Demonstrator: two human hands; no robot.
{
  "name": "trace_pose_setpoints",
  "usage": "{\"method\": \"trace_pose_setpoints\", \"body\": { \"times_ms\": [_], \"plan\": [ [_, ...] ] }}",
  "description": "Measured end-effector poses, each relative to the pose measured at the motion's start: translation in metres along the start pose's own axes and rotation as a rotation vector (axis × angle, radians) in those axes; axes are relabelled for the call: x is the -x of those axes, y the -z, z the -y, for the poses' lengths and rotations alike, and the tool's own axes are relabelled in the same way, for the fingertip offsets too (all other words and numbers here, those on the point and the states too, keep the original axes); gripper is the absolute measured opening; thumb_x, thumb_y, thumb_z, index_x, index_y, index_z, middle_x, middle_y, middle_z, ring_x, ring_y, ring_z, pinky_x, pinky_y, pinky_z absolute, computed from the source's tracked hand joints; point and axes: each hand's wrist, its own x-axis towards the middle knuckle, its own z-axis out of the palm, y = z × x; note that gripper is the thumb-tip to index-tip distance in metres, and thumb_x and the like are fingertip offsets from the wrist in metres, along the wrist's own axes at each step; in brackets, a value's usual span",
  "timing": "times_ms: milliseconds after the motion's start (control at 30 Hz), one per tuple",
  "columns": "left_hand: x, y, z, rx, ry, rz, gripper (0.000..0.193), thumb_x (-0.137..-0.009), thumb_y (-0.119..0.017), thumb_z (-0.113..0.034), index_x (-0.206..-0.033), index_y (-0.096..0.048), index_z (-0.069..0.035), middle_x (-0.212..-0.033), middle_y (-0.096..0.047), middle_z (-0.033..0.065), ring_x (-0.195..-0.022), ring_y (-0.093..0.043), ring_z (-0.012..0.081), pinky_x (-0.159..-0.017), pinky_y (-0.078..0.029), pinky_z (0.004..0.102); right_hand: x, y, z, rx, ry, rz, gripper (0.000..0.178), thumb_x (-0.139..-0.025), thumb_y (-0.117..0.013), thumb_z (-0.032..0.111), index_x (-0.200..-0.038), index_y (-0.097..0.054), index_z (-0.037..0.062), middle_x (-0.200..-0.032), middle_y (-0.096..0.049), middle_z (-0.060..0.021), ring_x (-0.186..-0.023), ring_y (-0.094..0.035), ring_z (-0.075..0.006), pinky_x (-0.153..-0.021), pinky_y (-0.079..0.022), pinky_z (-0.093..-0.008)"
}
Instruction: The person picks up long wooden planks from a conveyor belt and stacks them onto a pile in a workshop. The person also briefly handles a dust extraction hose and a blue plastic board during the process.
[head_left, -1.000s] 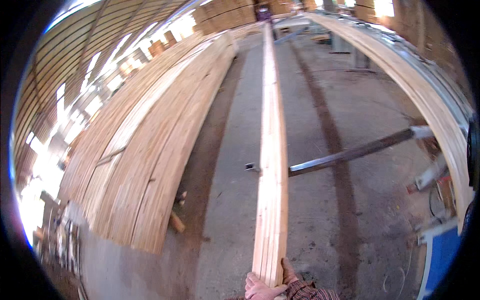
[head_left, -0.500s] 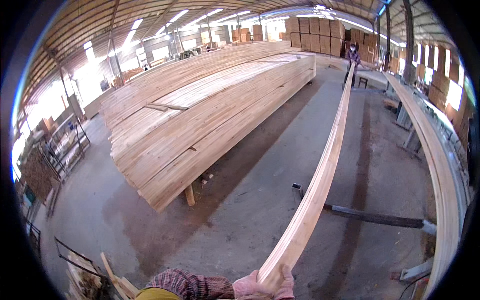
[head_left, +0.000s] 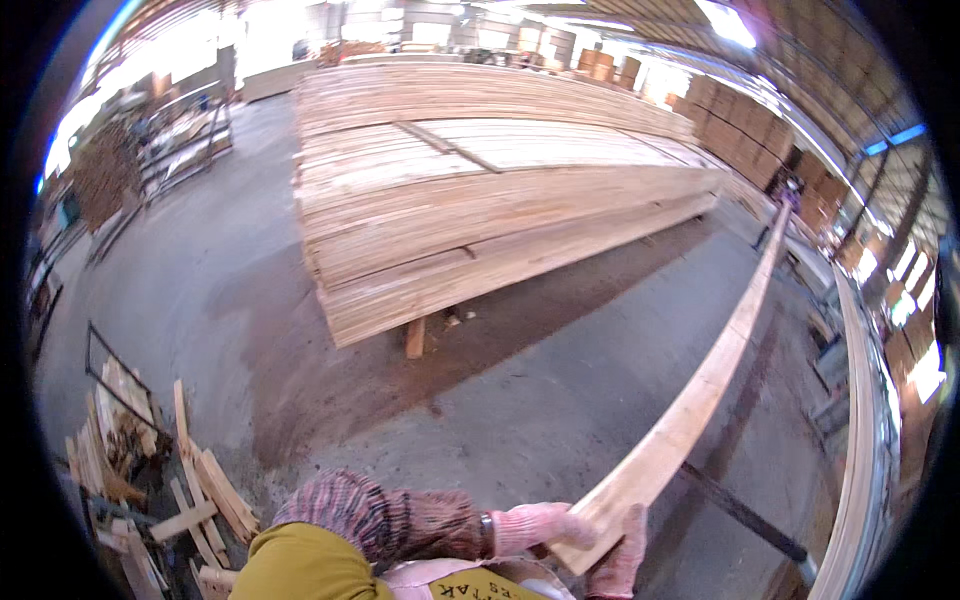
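Note:
A long pale wooden board [head_left: 695, 400] runs from my hands toward the far right, with its near end at my body. My left hand [head_left: 540, 527], in a pink-white glove, is closed on the left edge of that end. On the opposite edge my right hand [head_left: 620, 562], gloved as well, grips the board with its fingers partly hidden. A co-worker [head_left: 790, 190] stands at the board's far end, small and blurred. Left of the board lies a large stack of long planks [head_left: 430, 230], raised off the floor on a wooden support [head_left: 415, 338].
More long boards [head_left: 855, 420] lie along a rack at the right. A dark metal bar [head_left: 745, 505] crosses beneath the held board. Scrap wood [head_left: 200, 500] is heaped at the lower left near a thin metal frame [head_left: 105, 365]. Brown stacks [head_left: 735, 120] stand at the back.
My view has turned left and tilted, so the plank stack sits higher and the held board farther right. The board now shows more of its broad face. Both hands stay on it.

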Motion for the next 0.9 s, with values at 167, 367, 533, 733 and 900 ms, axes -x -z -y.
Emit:
{"method": "trace_pose_setpoints", "body": {
  "times_ms": [167,367,533,733,900],
  "plan": [
    [0.022,0.071,-0.072,-0.193,0.059,-0.049,0.062,-0.076,-0.071,-0.051,-0.119,-0.064,-0.005,-0.094,-0.067,0.0118,-0.077,-0.062,0.0217,-0.065,-0.044,0.0323,-0.047,-0.081,-0.02,0.056,0.049,-0.01,0.088,-0.084,-0.058,0.066,-0.142,-0.041,0.002,-0.126,-0.056,-0.0165,-0.111,-0.057,-0.0321,-0.096,-0.047,-0.0453],
    [0.066,0.211,-0.134,0.019,-0.155,-0.065,0.057,-0.076,-0.073,-0.049,-0.111,-0.069,-0.006,-0.087,-0.069,0.0132,-0.064,-0.062,0.0212,-0.058,-0.044,0.0312,-0.123,-0.232,-0.062,0.045,0.064,0.102,0.087,-0.088,-0.055,0.063,-0.147,-0.033,0.0038,-0.132,-0.051,-0.0177,-0.116,-0.054,-0.0337,-0.098,-0.046,-0.0466],
    [0.109,0.339,-0.204,-0.035,-0.072,-0.145,0.061,-0.074,-0.075,-0.047,-0.117,-0.067,-0.005,-0.087,-0.071,0.016,-0.068,-0.068,0.0245,-0.059,-0.051,0.0358,-0.174,-0.364,-0.112,-0.029,0.06,0.159,0.082,-0.09,-0.055,0.059,-0.145,-0.035,0.001,-0.132,-0.052,-0.0187,-0.114,-0.056,-0.0333,-0.096,-0.047,-0.0461],
    [0.154,0.517,-0.273,-0.279,-0.039,-0.238,0.047,-0.084,-0.07,-0.044,-0.117,-0.071,-0.01,-0.099,-0.071,0.0073,-0.082,-0.07,0.0213,-0.073,-0.058,0.0403,-0.239,-0.524,-0.201,-0.113,0.01,0.223,0.075,-0.091,-0.055,0.056,-0.14,-0.042,0.0002,-0.125,-0.057,-0.0171,-0.111,-0.058,-0.0312,-0.095,-0.049,-0.0449],
    [0.161,0.652,-0.349,-0.46,0.162,-0.279,0.044,-0.086,-0.071,-0.039,-0.12,-0.069,-0.011,-0.103,-0.071,0.005,-0.101,-0.067,0.0167,-0.084,-0.057,0.0379,-0.288,-0.677,-0.235,-0.076,0.084,0.172,0.074,-0.092,-0.057,0.054,-0.141,-0.042,0.0011,-0.128,-0.056,-0.0168,-0.112,-0.058,-0.0312,-0.096,-0.048,-0.045]
  ]
}}
